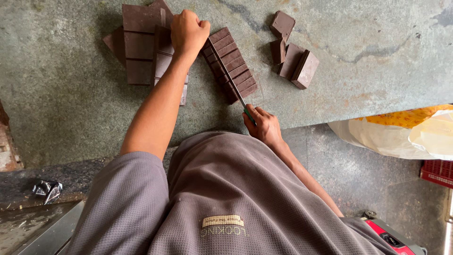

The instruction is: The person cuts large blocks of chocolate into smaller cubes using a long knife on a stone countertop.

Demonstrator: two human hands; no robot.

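Note:
A ridged slab of dark chocolate (231,66) lies on the grey-green stone counter (61,94). A long knife (226,73) rests lengthwise along the slab. My right hand (262,123) grips its green handle at the counter's near edge. My left hand (188,30) is a closed fist pressing down on the far end of the blade. Under and left of my left forearm sits a stack of larger chocolate slabs (139,45). Cut chocolate chunks (295,56) lie to the right of the slab.
A white and yellow plastic bag (406,134) sits on the floor at right, beside a red crate (436,172). A red machine (389,236) shows at the bottom right. A crumpled foil scrap (46,190) lies on the ledge at left.

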